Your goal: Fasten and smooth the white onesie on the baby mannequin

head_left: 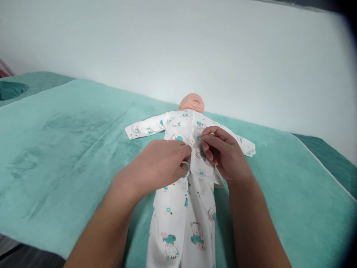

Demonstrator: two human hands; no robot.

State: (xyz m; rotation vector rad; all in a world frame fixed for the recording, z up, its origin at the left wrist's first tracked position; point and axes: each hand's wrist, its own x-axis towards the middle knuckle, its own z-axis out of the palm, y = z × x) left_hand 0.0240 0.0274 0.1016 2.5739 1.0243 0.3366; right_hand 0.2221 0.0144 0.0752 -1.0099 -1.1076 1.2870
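Note:
A baby doll [191, 102] lies face up, dressed in a white cotton shirt [178, 124] and white pants [170, 223] with teal and pink animal prints. Its sleeves spread out to both sides. A pale button [192, 142] shows on the shirt's front opening, between my hands. My left hand [163, 160] is closed on the lower front edge of the shirt; its fingertips are partly hidden. Over the other side of the shirt front is my right hand [221, 150], fingers curled and thumb against the index finger. I see nothing between them.
Beneath the doll a light teal plush cover [69, 149] spreads across the surface, with darker teal fabric [326, 152] at its sides. A white wall [167, 44] rises just behind the doll's head. Grey floor [22, 255] shows at the lower left.

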